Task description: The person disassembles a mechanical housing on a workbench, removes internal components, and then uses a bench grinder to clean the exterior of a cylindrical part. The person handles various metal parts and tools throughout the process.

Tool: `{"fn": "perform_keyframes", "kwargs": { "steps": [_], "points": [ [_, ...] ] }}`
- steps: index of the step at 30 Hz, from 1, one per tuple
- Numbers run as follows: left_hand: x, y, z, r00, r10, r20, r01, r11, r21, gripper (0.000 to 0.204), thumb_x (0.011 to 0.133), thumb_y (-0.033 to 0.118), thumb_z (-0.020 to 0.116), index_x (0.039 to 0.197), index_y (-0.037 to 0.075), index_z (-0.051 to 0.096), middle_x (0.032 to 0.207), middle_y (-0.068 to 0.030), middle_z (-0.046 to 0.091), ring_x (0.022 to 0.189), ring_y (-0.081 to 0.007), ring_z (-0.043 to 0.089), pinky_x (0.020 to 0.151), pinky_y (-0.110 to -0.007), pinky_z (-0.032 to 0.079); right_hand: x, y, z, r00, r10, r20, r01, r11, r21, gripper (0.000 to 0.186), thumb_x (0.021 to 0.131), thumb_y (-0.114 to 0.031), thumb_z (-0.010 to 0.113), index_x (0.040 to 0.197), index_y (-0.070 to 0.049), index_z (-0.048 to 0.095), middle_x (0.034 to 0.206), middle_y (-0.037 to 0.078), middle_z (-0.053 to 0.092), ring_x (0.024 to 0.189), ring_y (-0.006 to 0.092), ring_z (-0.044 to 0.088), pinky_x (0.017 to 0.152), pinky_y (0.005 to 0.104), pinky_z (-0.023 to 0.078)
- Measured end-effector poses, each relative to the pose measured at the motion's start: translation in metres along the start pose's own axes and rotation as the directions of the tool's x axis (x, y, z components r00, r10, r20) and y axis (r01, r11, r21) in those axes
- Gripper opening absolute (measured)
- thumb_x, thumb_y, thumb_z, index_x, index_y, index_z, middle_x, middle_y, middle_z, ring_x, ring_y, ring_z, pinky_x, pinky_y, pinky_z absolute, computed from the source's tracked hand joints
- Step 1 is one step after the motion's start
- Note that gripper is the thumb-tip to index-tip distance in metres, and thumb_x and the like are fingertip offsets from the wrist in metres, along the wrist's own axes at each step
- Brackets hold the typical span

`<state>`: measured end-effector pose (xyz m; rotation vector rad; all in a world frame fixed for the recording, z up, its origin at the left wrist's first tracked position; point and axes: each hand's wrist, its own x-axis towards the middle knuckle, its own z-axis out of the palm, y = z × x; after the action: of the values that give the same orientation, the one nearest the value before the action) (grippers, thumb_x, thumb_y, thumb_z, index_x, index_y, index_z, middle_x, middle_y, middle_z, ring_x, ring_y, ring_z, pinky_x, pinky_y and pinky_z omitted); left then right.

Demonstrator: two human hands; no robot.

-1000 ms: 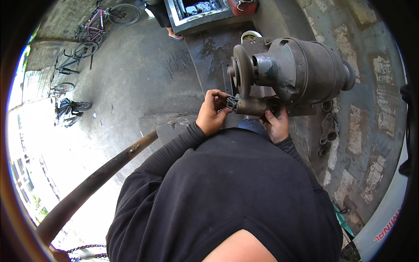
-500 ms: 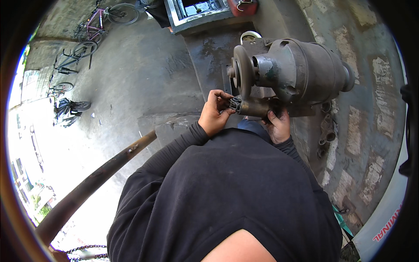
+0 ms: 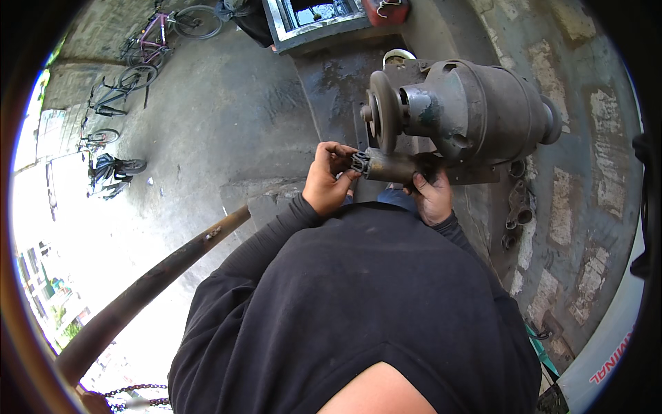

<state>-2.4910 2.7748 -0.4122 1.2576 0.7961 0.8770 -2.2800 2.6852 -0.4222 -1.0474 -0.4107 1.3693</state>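
Just in front of a bench grinder (image 3: 476, 110), a dark metal cylinder with a toothed end (image 3: 389, 166) lies level between my hands. My left hand (image 3: 329, 181) has its thumb and fingers closed at the toothed end, on the left. My right hand (image 3: 433, 198) grips the other end, with the thumb on top and the fingers partly hidden beneath. Close behind the cylinder stands the round wheel (image 3: 383, 112) of the grinder. Whether the cylinder touches the wheel or its mount, I cannot tell.
A brown metal pole (image 3: 155, 279) slants up from the lower left. Ringed metal parts (image 3: 518, 207) lie by the patched wall on the right. A water-filled basin (image 3: 317, 15) and a red container (image 3: 387, 10) are at the far side. Bicycles (image 3: 148, 41) stand at far left.
Both hands have shifted slightly left with the cylinder, so its toothed end sits farther out to the left of the wheel. The grinder stays in place.
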Motion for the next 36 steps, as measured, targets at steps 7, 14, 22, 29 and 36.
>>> {"fn": "perform_keyframes", "kwargs": {
  "steps": [7, 14, 22, 29, 36],
  "points": [
    [0.004, 0.006, 0.000, 0.998, 0.029, 0.051, -0.036, 0.987, 0.157, 0.042, 0.080, -0.013, 0.061, 0.110, 0.002, 0.036, 0.110, -0.0162, 0.059, 0.102, -0.0215, 0.063, 0.086, -0.033, 0.053, -0.004, -0.005, 0.002, 1.000, 0.024, 0.006, -0.024, 0.996, 0.091, 0.035, 0.092, -0.007, 0.060, 0.123, -0.006, 0.046, 0.107, 0.008, 0.059, 0.088, 0.0174, 0.057, 0.067, 0.0299, 0.048],
    [0.000, 0.004, -0.008, 0.999, 0.035, 0.002, -0.035, 0.997, 0.073, 0.042, 0.080, -0.015, 0.059, 0.109, 0.002, 0.035, 0.110, -0.0163, 0.057, 0.102, -0.0219, 0.063, 0.085, -0.033, 0.053, 0.003, 0.004, 0.001, 0.998, 0.043, 0.049, -0.045, 0.998, 0.044, 0.035, 0.091, -0.011, 0.063, 0.122, -0.006, 0.046, 0.103, 0.008, 0.059, 0.083, 0.0174, 0.058, 0.065, 0.0302, 0.048],
    [0.002, 0.014, -0.030, 1.000, 0.005, -0.006, -0.005, 0.999, 0.038, 0.043, 0.080, -0.020, 0.053, 0.108, 0.005, 0.031, 0.114, -0.0155, 0.054, 0.109, -0.0209, 0.058, 0.090, -0.033, 0.051, 0.013, 0.020, 0.019, 0.993, 0.009, 0.116, -0.015, 0.999, 0.049, 0.032, 0.091, -0.013, 0.063, 0.119, -0.005, 0.048, 0.095, 0.006, 0.060, 0.074, 0.0171, 0.058, 0.060, 0.0301, 0.048],
    [0.009, 0.008, -0.020, 0.999, -0.024, 0.030, 0.021, 0.995, 0.097, 0.040, 0.080, -0.016, 0.057, 0.107, 0.003, 0.033, 0.111, -0.0173, 0.057, 0.104, -0.0213, 0.061, 0.089, -0.033, 0.052, 0.005, 0.020, 0.008, 0.999, 0.040, 0.032, -0.043, 0.993, 0.114, 0.033, 0.091, -0.011, 0.062, 0.120, -0.005, 0.048, 0.104, 0.009, 0.059, 0.083, 0.0192, 0.058, 0.064, 0.0331, 0.050],
    [0.008, 0.006, -0.008, 0.996, -0.078, 0.045, 0.075, 0.995, 0.068, 0.042, 0.080, -0.018, 0.056, 0.107, 0.004, 0.032, 0.111, -0.0163, 0.057, 0.103, -0.0198, 0.060, 0.086, -0.032, 0.053, 0.000, 0.013, -0.002, 0.998, 0.063, 0.013, -0.064, 0.992, 0.108, 0.034, 0.091, -0.011, 0.062, 0.121, -0.007, 0.047, 0.105, 0.007, 0.059, 0.085, 0.0193, 0.058, 0.065, 0.0333, 0.050]
  ]
}}
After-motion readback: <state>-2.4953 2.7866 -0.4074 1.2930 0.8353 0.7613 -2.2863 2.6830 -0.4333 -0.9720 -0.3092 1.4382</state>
